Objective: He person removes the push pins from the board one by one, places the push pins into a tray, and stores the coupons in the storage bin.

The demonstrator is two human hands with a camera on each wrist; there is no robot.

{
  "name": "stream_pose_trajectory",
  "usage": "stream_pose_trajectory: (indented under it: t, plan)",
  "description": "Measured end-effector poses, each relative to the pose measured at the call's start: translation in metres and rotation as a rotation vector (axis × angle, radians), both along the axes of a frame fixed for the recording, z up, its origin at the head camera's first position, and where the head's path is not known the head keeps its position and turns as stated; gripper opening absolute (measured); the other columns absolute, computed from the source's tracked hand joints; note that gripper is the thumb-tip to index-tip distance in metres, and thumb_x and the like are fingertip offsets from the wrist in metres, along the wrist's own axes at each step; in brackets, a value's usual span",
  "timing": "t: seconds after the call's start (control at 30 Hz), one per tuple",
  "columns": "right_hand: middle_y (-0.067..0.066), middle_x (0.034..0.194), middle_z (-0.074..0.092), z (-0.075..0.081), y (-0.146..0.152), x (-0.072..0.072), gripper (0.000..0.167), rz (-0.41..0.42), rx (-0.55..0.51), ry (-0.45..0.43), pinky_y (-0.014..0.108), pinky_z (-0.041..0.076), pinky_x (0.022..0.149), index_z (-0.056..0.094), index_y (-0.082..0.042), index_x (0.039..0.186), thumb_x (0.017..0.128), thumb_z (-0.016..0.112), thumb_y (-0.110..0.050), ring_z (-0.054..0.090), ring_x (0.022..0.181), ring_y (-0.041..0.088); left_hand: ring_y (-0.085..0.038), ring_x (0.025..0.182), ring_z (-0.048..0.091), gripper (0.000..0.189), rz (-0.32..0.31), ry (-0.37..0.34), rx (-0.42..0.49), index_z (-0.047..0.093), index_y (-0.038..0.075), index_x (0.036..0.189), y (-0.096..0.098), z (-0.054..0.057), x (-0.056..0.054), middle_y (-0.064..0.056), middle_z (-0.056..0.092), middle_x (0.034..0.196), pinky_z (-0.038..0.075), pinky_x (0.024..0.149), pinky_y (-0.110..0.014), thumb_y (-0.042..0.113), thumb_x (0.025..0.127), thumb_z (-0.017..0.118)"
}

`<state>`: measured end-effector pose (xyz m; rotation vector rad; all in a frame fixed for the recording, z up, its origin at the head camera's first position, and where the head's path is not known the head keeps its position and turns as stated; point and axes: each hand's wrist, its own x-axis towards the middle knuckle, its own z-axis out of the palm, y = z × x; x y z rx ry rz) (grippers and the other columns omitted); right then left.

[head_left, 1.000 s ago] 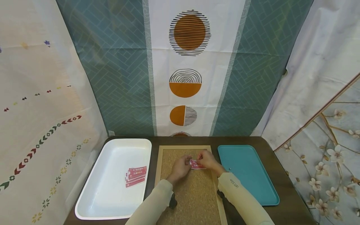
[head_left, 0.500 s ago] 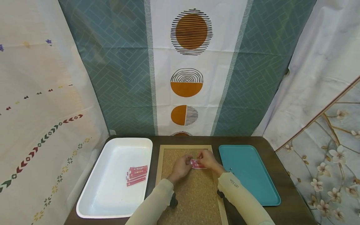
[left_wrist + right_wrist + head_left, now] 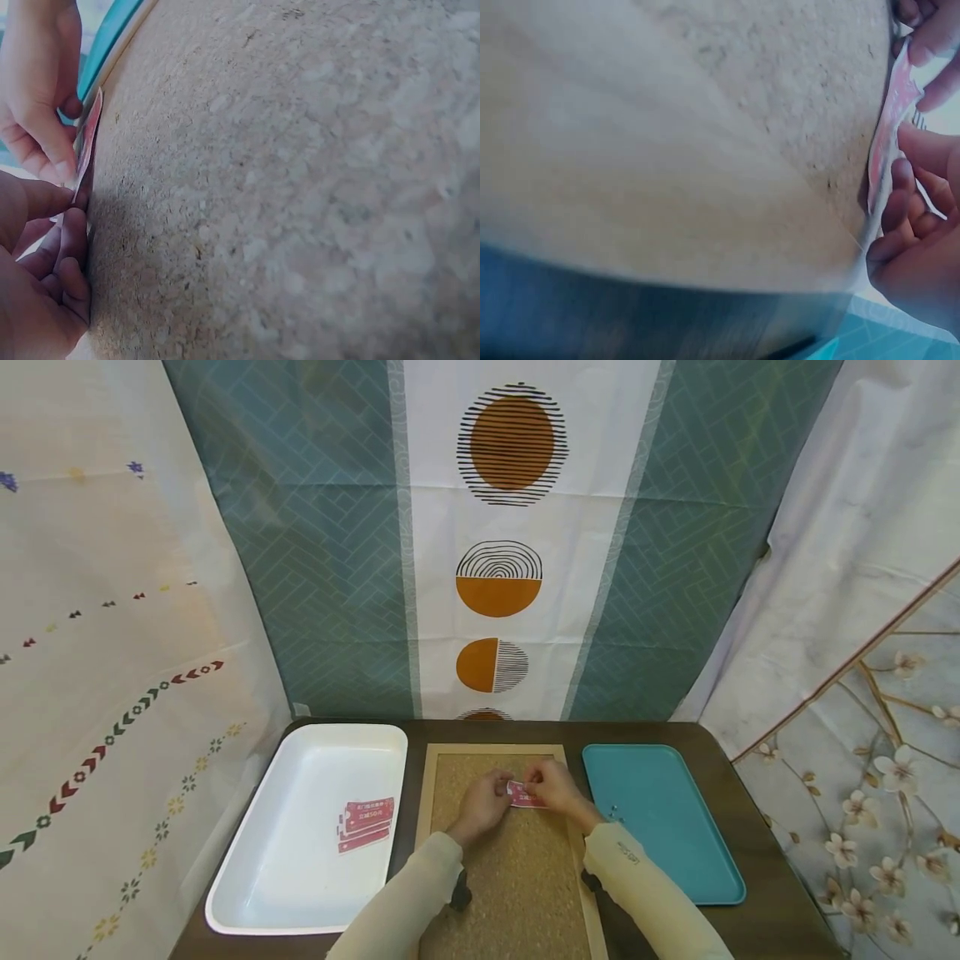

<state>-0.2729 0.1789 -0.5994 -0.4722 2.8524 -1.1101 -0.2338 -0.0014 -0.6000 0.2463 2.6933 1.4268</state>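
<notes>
A small red paper coupon with white print lies at the upper part of the framed cork board. My left hand pinches its left end. At the coupon's upper right my right hand has thumb and fingers curled together on it, covering part of the print. The right wrist view shows the coupon slightly bent, standing a little off the cork. Whether a small pin sits between the right fingertips cannot be seen. In the left wrist view both hands meet at the coupon's edge.
A white tray on the left holds several more red coupons. On the right is a teal tray with a few tiny shiny pieces near its left edge. A patterned curtain hangs behind the dark table.
The head view has shifted slightly. Both hands stay at the coupon with almost no movement; the right fingers have dipped a little over its face.
</notes>
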Motion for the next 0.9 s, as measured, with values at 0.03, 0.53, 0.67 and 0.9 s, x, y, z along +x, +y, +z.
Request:
stream_pose_trajectory:
  t: [0.03, 0.53, 0.67, 0.9]
  plan:
    - [-0.003, 0.071, 0.059, 0.001, 0.002, 0.0, 0.011, 0.01, -0.017, -0.017, 0.03, 0.047, 0.059, 0.066, -0.009, 0.078, 0.085, 0.073, -0.004, 0.053, 0.065, 0.013, -0.01, 0.08, 0.061, 0.034, -0.002, -0.009, 0.008, 0.063, 0.009, 0.123, -0.001, 0.001, 0.0, -0.006, 0.069, 0.1, 0.05, 0.065, -0.028, 0.009, 0.089, 0.069]
    - [-0.002, 0.073, 0.062, 0.011, 0.027, 0.012, 0.004, 0.131, -0.082, -0.075, 0.026, 0.044, 0.053, 0.068, -0.006, 0.085, 0.085, 0.072, -0.003, 0.053, 0.063, 0.011, -0.012, 0.078, 0.059, 0.036, -0.011, -0.008, 0.029, 0.058, 0.009, 0.129, -0.03, 0.016, 0.004, -0.002, 0.065, 0.095, 0.048, 0.062, -0.028, 0.01, 0.094, 0.062]
    - [-0.002, 0.074, 0.062, 0.011, 0.031, 0.015, 0.008, 0.165, -0.084, -0.059, 0.025, 0.045, 0.055, 0.067, -0.007, 0.085, 0.084, 0.072, -0.002, 0.053, 0.064, 0.009, -0.012, 0.077, 0.058, 0.038, -0.025, 0.003, 0.038, 0.057, 0.007, 0.131, -0.038, 0.019, 0.002, 0.0, 0.062, 0.092, 0.048, 0.061, -0.029, 0.009, 0.094, 0.061]
    - [-0.004, 0.077, 0.063, 0.01, 0.038, 0.021, 0.005, 0.18, -0.066, -0.05, 0.026, 0.048, 0.061, 0.068, -0.004, 0.085, 0.085, 0.073, -0.005, 0.056, 0.068, 0.008, -0.013, 0.078, 0.057, 0.037, -0.038, 0.036, 0.035, 0.057, 0.007, 0.131, -0.05, 0.023, -0.001, 0.0, 0.06, 0.091, 0.048, 0.064, -0.029, 0.009, 0.094, 0.062]
